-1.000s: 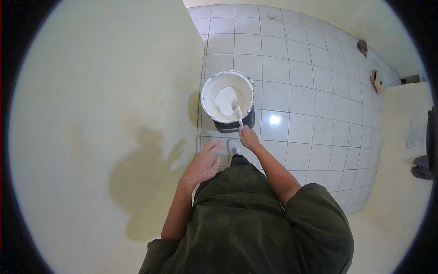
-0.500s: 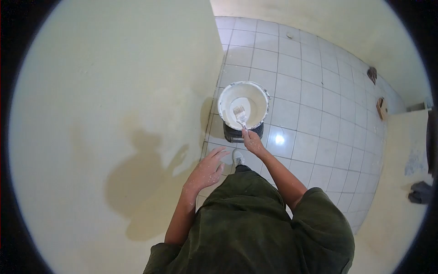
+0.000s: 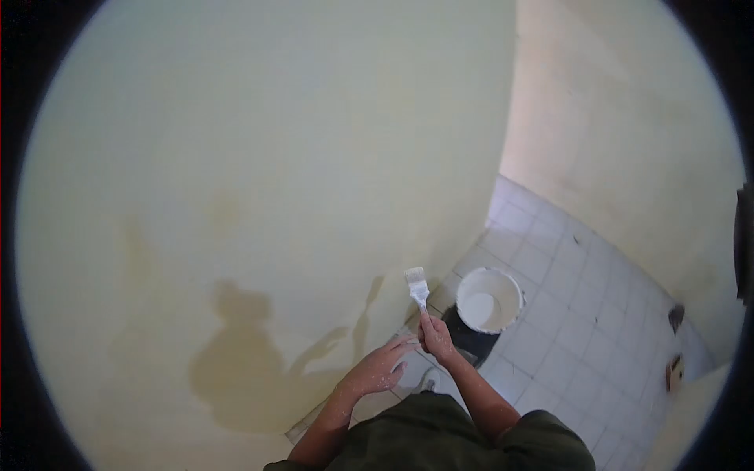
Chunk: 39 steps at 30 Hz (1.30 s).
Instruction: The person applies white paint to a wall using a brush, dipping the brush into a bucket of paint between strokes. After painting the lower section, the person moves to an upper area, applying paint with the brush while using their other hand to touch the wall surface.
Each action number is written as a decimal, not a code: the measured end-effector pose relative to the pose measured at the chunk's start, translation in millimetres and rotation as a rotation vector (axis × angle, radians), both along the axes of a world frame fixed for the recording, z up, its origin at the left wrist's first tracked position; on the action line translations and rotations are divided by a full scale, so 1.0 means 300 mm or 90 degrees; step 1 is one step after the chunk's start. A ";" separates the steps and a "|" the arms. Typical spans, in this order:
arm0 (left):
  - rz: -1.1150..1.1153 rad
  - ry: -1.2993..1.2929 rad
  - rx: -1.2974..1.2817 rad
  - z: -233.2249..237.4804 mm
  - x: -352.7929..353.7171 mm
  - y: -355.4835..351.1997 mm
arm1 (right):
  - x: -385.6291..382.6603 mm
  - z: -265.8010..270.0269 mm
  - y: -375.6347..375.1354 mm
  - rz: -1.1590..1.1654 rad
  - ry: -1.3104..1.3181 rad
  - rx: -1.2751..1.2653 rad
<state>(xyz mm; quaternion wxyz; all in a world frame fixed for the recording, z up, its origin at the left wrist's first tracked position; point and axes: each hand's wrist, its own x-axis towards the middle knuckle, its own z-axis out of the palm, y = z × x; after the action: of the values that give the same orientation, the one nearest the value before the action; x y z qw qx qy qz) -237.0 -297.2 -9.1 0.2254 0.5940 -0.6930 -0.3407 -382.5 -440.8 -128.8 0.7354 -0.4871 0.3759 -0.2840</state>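
In my right hand (image 3: 437,337) is a paintbrush (image 3: 419,289), gripped by its handle with the bristles pointing up. White paint coats the brush, and white specks cover both hands. My left hand (image 3: 379,366) is held just left of the right one, fingers stretched out and holding nothing. Beyond my right hand stands a white paint bucket (image 3: 514,294) with smears around its rim and white paint (image 3: 477,304) at the bottom. The bucket rests on a black support (image 3: 470,339). A pale yellowish wall (image 3: 314,157) rises close on the left.
White tiles (image 3: 558,314) cover the floor, which runs to another pale wall (image 3: 620,118) at the right. A brown item (image 3: 675,372) and a dark bundle (image 3: 676,317) lie along that side. One of my shoes (image 3: 430,380) shows below the bucket.
The paintbrush has come up out of the bucket in my right hand and now stands in front of the wall. The view has swung up and left, and my hands are closer together.
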 end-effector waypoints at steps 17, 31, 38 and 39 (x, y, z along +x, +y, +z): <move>0.206 0.020 -0.140 0.088 0.058 0.778 | 0.180 0.363 0.557 0.227 -0.148 -0.054; 0.228 -0.502 -0.560 1.175 0.638 0.706 | 0.233 1.513 0.184 -0.055 -0.141 -0.807; 0.380 -0.765 -0.654 1.666 0.872 0.535 | 0.305 2.062 0.240 -0.327 -0.006 -1.310; 0.412 -0.840 -0.716 1.684 0.923 0.516 | 0.334 2.122 0.261 -0.342 0.031 -1.331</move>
<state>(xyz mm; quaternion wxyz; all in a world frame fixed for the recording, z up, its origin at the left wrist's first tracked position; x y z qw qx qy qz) 39.8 -142.4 496.2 0.1243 0.6356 -0.5449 0.5325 -282.3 -362.4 507.7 -0.1386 -0.7807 0.0562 -0.6067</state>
